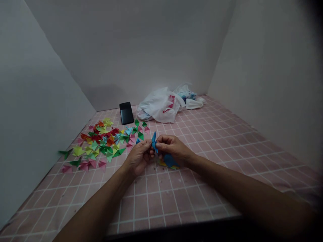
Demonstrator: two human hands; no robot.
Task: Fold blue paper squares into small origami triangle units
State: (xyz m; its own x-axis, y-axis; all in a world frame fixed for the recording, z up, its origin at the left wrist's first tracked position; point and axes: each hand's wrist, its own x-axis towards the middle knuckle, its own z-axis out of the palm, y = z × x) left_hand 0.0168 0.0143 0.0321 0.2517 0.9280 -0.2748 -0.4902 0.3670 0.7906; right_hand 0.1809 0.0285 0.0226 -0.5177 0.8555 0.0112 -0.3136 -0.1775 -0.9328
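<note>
- Here's the left hand [140, 156], thumb and fingers closed in a pinch on the blue folded paper [154, 142].
- And the right hand [174, 148] meets it from the other side, its thumb and fingers pinched on that same piece; the paper stands narrow and upright between the two hands, its tip poking up above the fingers.
- Under the right hand, flat blue paper [171, 161] lies with yellow paper [163, 163] showing at its edge, partly hidden by the hand.
- Just beyond the left hand, a small blue piece [138, 141] peeks out over the knuckles.
- Out to the left of the left hand, what a spread of folded paper pieces [109, 150]: red, orange, yellow, green, pink, light blue!
- Farther off, beyond the left hand, a black phone [126, 113] lies screen up.
- Straight beyond the right hand, a crumpled white plastic bag [161, 104] with red marks; just right of it, a blue-and-white packet [188, 95] and a white crumpled piece [195, 103].
- Beneath both hands, pink checked cloth [217, 134].
</note>
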